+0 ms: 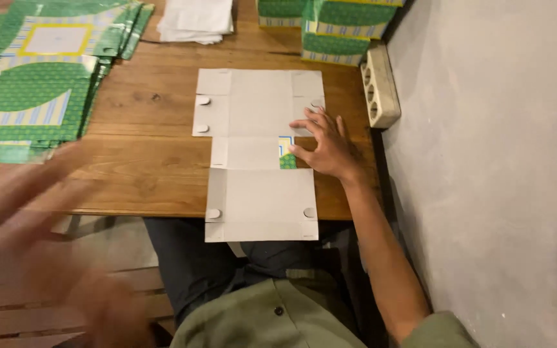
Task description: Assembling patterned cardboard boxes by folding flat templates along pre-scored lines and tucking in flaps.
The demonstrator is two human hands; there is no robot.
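The flat carton blank [259,154] lies grey side up at the table's [149,174] near edge, overhanging it. The right hand [325,145], fingers spread, presses its right flap, folding a small printed tab. The left hand [53,258] is blurred; its state cannot be told. At 10 o'clock, stacked green blanks [40,77]; at 12, white sheets [196,19]; at 1, folded boxes [330,26]; at 2, a power strip [380,87] against the wall [498,161].

Small packing workshop, wooden table [156,174], stacked flat green cartons [40,84], folded boxes [336,29]
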